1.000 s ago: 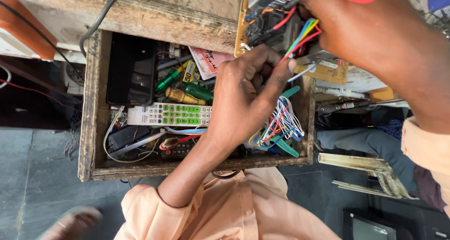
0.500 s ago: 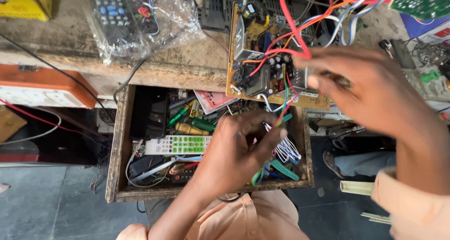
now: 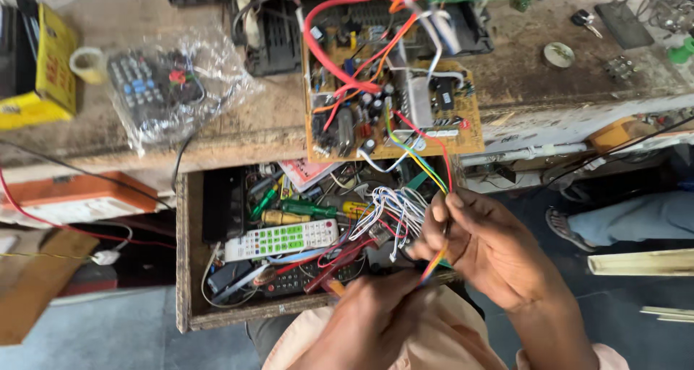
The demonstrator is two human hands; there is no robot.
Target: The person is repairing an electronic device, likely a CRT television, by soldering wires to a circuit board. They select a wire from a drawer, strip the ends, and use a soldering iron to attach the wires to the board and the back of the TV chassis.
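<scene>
My right hand (image 3: pixel 488 243) pinches a bundle of coloured wires (image 3: pixel 423 171) that runs up to a tan circuit board (image 3: pixel 390 106) overhanging the bench edge. Below it, my left hand (image 3: pixel 369 319) is curled at the lower end of the same bundle, gripping the wire tips near my lap. Both hands hover over the front right corner of an open wooden drawer (image 3: pixel 184 269). A tangle of thin white and blue wires (image 3: pixel 387 211) lies just left of my right hand.
The drawer holds a white remote with green buttons (image 3: pixel 282 240), screwdrivers (image 3: pixel 293 211) and black parts. On the bench lie a bagged black remote (image 3: pixel 155 91), a yellow box (image 3: pixel 50 70), a tape roll (image 3: pixel 87 62) and red wires (image 3: pixel 325 44). Another person's leg (image 3: pixel 629 218) is at right.
The view has tilted up over the bench. My right hand dropped from the board to the wire bundle, and my left hand pulled out of the drawer toward my lap.
</scene>
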